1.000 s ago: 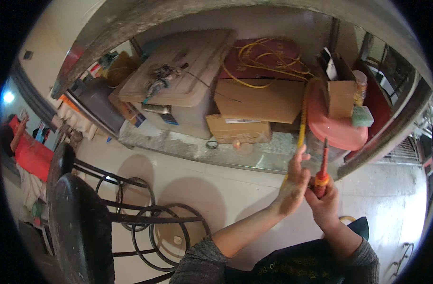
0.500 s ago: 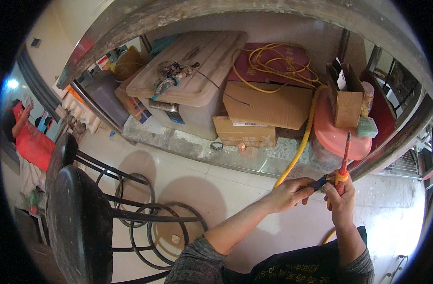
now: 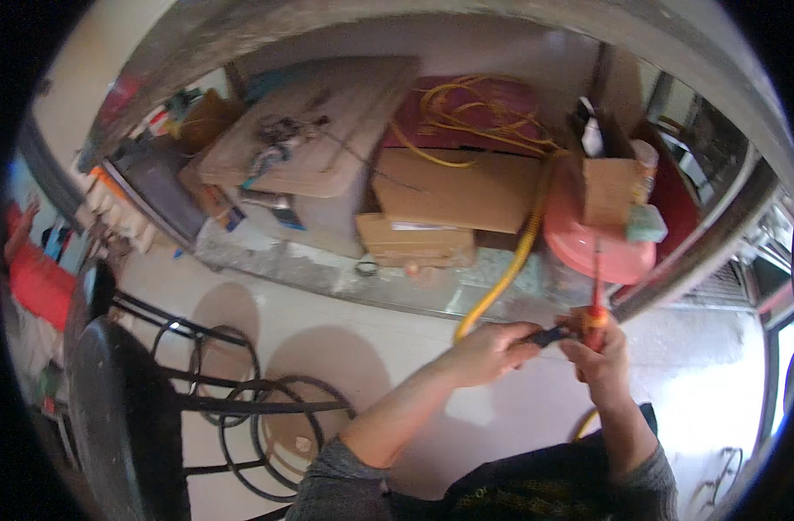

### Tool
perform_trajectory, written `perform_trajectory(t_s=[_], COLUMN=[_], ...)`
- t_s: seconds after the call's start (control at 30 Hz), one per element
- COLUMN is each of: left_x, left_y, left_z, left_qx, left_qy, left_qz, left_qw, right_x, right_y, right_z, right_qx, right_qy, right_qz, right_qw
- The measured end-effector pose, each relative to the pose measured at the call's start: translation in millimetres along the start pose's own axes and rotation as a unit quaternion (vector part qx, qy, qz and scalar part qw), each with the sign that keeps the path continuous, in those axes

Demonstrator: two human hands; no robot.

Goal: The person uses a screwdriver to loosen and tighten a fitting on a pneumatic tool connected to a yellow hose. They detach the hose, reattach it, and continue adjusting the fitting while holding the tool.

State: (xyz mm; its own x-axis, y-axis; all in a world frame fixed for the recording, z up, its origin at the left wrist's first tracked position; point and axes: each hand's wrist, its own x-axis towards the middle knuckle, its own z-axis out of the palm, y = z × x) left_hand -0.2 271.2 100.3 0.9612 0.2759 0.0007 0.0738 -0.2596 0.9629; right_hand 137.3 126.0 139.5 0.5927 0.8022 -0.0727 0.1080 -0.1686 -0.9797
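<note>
My left hand [image 3: 488,354] is closed around a short dark blue piece [image 3: 549,336], roughly tube-shaped, whose far end meets my right hand [image 3: 604,358]. That right hand grips a screwdriver [image 3: 597,317] with a red and orange handle; its shaft points up and away from me. The fingertips of both hands almost meet around the dark piece, and blur hides its exact kind. Just beyond my left hand, a yellow corrugated hose [image 3: 523,252] comes down from the shelf and passes out of sight behind the hand.
On the low shelf ahead sit a lidded plastic bin [image 3: 327,130], cardboard boxes [image 3: 458,191], a coiled yellow cord [image 3: 479,108] and a pink-lidded tub [image 3: 592,243]. Black stools [image 3: 123,417] stand at left. A person in red [image 3: 41,286] is at far left.
The view has swung a little to the right, so the shelf and stools sit further left, and the picture is blurrier. Both hands keep hold of the screwdriver and dark blue piece.
</note>
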Motion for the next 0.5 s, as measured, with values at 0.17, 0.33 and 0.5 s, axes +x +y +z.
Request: perform_trajectory(t_s=[0.17, 0.33, 0.5], left_x=[-2.5, -2.5, -3.4], left_y=[0.2, 11.6, 13.9], left_z=[2.0, 4.0, 5.0], left_qx=[0.047, 0.111, 0.046], left_qy=[0.017, 0.071, 0.05], left_qz=[0.012, 0.066, 0.035], left_qw=[0.999, 0.989, 0.997], right_x=[-0.5, -0.3, -1.6], right_y=[-0.9, -5.0, -8.9], right_z=[-4.3, -3.5, -5.9], right_qx=[0.017, 0.03, 0.058], right_qy=[-0.058, -0.046, -0.058], right_qz=[0.025, 0.007, 0.039], right_qw=[0.998, 0.998, 0.996])
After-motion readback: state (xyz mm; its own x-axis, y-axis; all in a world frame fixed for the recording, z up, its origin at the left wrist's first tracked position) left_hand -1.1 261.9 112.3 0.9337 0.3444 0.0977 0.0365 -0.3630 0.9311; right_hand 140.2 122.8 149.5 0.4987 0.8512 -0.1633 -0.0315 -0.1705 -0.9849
